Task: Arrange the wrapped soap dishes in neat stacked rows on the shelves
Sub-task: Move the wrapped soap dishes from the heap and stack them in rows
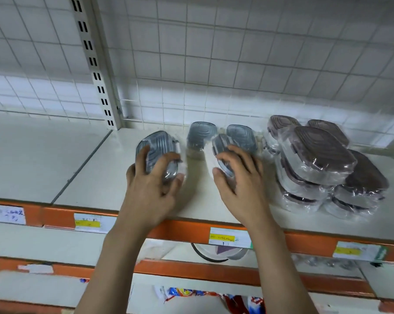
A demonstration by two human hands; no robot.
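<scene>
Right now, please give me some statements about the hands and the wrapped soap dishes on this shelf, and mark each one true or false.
1. The left hand grips a grey wrapped soap dish. True.
2. The right hand hangs free and touches nothing. False: it holds another grey soap dish on the shelf.
3. The brown-lidded soap dishes lie stacked to the right of both hands. True.
4. The brown-lidded dishes are unwrapped. False: clear plastic wrap covers them.
5. Two more grey dishes stand behind the hands, near the wire grid back panel. True.
6. The shelf edge strip is blue. False: it is orange, with price labels on it.
</scene>
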